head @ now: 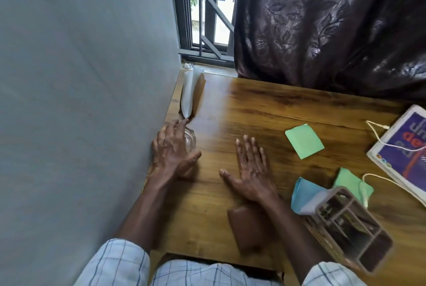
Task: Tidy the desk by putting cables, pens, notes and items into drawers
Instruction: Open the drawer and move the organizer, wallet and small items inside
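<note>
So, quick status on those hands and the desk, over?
Left hand cupped around glass jar by the wall. Right hand flat, empty. Green note, white cable not yet stowed. Nothing blocking.

Glossy wood-grain desk [265,105], clear glass jar [190,139]

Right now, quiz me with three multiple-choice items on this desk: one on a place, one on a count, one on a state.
1. Where is the glass jar?
A. against the wall by the left hand
B. on the book
C. inside the organiser

2. How many green sticky notes lie on the desk?
A. one
B. two
C. four

3. How is the right hand?
A. gripping a pen
B. open, flat over the desk
C. holding the brown wallet

Answers:
1 A, the left hand curls around it beside the wall.
2 B, one note near centre, another under the white cable.
3 B, fingers spread and empty.
</note>
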